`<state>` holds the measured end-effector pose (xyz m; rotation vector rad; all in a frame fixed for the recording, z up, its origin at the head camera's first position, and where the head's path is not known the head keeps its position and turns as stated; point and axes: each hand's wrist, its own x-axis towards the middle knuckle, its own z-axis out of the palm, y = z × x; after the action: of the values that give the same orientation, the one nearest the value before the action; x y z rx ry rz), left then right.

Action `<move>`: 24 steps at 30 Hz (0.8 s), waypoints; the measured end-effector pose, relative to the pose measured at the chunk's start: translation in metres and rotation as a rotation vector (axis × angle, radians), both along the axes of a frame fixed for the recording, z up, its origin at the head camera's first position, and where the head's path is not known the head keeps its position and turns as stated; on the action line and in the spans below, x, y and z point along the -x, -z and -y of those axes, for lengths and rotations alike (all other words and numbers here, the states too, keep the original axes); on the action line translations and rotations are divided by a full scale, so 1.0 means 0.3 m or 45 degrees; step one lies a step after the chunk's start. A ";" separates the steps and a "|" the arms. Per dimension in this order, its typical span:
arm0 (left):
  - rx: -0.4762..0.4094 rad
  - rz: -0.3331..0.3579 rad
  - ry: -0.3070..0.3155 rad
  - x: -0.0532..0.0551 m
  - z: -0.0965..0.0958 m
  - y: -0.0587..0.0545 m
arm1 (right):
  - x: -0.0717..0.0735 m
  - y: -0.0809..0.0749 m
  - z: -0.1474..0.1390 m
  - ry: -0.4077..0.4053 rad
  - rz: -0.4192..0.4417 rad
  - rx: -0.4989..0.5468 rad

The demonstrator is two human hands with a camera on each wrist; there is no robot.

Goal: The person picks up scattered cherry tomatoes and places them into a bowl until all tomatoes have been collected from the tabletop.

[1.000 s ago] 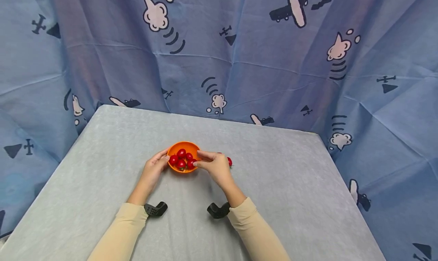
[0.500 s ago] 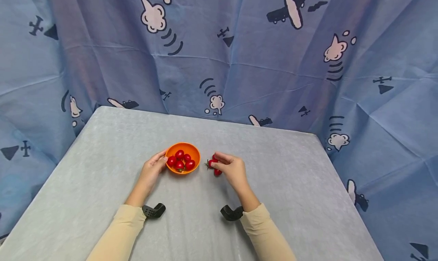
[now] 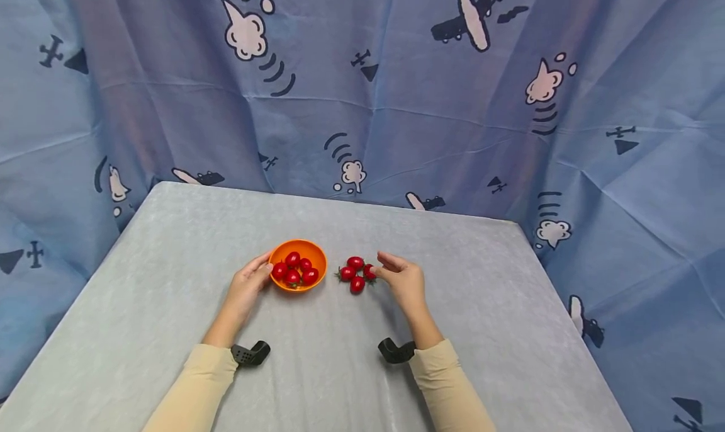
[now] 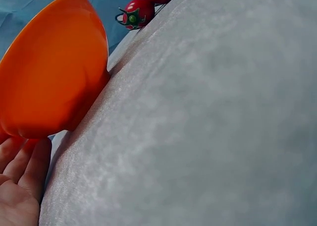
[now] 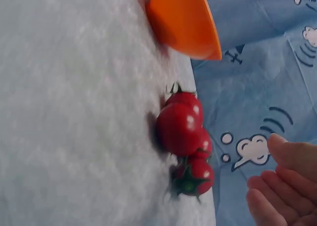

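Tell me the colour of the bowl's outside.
The bowl is orange outside, seen best in the left wrist view.

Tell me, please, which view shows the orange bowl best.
The head view: it looks into the orange bowl, showing tomatoes inside. The left wrist view shows its outside, cropped at left; the right wrist view, its outside cropped at top.

No words, labels, brands or numbers can be read in any view. The blue curtain (image 3: 317, 60) across the top of the head view bears only printed motifs, such as the aeroplane (image 3: 471, 13) right of top centre and the puff (image 3: 247, 38) at upper left.
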<state>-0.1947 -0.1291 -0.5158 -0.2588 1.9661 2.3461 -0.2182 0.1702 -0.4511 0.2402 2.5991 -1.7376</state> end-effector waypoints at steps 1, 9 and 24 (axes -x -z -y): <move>-0.002 -0.003 0.000 0.000 0.000 0.001 | -0.001 0.003 -0.005 0.003 -0.001 0.009; -0.033 -0.004 0.007 0.001 0.000 0.001 | -0.005 0.019 -0.020 0.049 -0.049 -0.024; -0.032 -0.002 0.001 0.003 -0.004 -0.002 | 0.027 0.068 -0.042 0.085 -0.007 -0.016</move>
<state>-0.1955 -0.1280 -0.5153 -0.2555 1.9359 2.3693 -0.2264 0.1829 -0.4714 0.3265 2.6362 -1.7451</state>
